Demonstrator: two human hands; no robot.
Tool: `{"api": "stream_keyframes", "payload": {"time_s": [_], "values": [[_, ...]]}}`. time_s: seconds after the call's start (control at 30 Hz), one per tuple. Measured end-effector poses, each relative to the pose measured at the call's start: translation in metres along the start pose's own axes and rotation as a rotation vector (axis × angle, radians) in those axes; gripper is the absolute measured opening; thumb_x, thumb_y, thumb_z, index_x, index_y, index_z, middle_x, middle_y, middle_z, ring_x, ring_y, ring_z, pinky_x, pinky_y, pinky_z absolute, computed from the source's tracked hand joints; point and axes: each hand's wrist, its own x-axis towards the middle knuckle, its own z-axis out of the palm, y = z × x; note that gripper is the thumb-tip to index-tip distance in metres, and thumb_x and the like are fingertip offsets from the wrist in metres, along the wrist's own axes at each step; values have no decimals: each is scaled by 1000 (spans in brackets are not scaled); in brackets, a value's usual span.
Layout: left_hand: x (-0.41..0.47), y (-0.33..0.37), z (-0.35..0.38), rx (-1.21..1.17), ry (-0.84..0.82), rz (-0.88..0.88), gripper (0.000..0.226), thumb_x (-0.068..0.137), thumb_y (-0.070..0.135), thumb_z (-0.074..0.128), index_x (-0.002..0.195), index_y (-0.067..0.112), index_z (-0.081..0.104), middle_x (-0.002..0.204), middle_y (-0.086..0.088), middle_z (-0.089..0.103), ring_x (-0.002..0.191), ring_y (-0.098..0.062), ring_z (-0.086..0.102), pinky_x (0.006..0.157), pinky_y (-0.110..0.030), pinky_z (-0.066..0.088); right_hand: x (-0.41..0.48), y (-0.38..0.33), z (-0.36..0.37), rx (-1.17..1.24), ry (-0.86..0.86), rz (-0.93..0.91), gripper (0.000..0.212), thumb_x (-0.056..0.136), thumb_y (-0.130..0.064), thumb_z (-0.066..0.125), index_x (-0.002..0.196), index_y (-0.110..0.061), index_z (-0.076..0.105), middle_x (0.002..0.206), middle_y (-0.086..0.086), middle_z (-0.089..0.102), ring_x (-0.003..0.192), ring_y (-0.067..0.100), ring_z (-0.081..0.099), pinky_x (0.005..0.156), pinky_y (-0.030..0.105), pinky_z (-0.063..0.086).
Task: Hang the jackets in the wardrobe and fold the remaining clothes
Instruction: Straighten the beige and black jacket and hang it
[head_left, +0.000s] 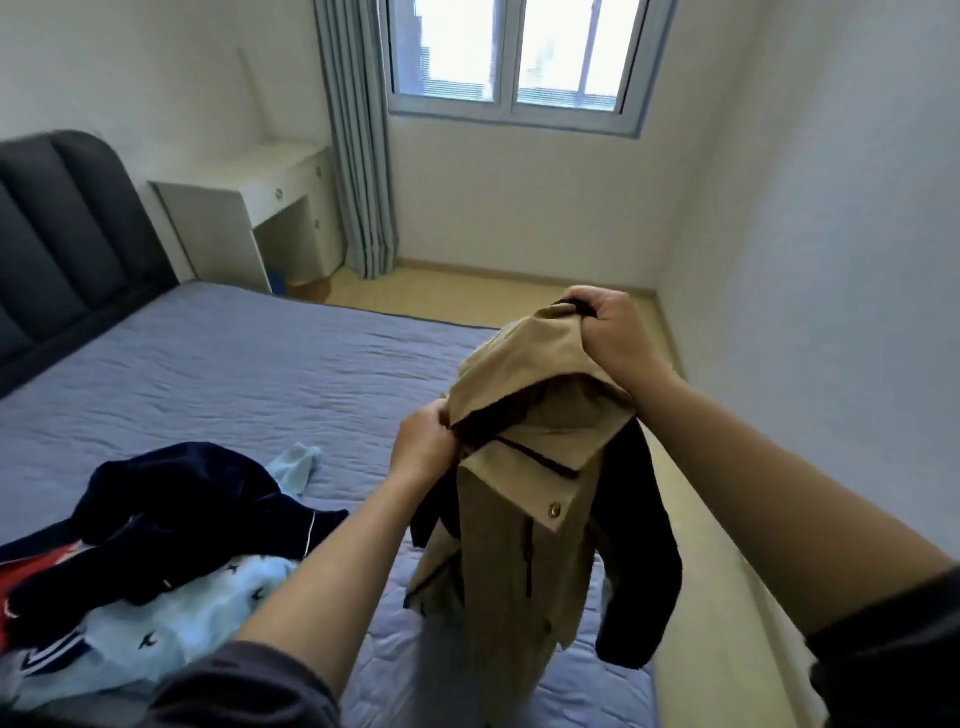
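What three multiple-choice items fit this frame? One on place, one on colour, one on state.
1. Where is the pile of clothes?
A. on the desk
B. on the bed
C. on the floor

2. What colour is the outside of the held jacket?
A. red
B. tan
C. white

3. What state is the jacket in?
A. folded flat
B. spread out on the mattress
C. held up, hanging down

Key:
1 B: the pile rests on the bed, at the person's left.
2 B: its shell is tan, with a dark lining showing.
3 C: it is lifted at the top and hangs down over the bed's edge.
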Motion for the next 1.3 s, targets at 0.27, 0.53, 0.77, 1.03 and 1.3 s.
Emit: {"api": "stream_keyframes", "payload": {"time_s": [0.27, 0.53, 0.77, 1.03, 1.3], "values": [[14, 47, -101, 265, 333, 207, 16, 95, 17, 38, 93, 14, 54, 79, -9, 54, 73, -31, 47, 61, -34, 34, 1, -39, -45, -290, 106, 4, 16, 84, -4, 56, 70, -7, 64, 61, 6, 53, 72, 22, 49, 64, 29, 34], [15, 95, -171, 104, 81, 523, 33, 86, 41, 63, 107, 15, 58, 94, -1, 66, 87, -17, 61, 72, -30, 43, 13, -67, -73, -421, 255, -56, 23, 90, -10, 52, 96, -3, 73, 93, 18, 69, 78, 23, 51, 70, 27, 35], [14, 82, -210, 756, -48, 361, 17, 77, 19, 55, 90, 25, 64, 95, -2, 66, 86, -22, 58, 70, -33, 47, 6, -63, -74, -487, 234, 29, 21, 88, -22, 54, 88, -13, 72, 87, 11, 68, 76, 26, 52, 66, 28, 36], [5, 84, -215, 186, -145, -119, 22, 90, 11, 43, 94, -1, 61, 85, -18, 66, 77, -29, 64, 65, -32, 53, -6, -66, -68, -805, 33, 268, 29, 88, -37, 46, 81, -13, 61, 82, 9, 58, 72, 27, 51, 64, 30, 37], [-2, 121, -222, -718, -272, -166, 28, 94, 4, 36, 76, 8, 58, 59, -6, 62, 50, -14, 62, 56, -26, 55, -5, -108, -95, 145, -31, 440, 21, 89, -4, 46, 69, -7, 53, 50, 7, 57, 45, 18, 59, 45, 22, 45]]}}
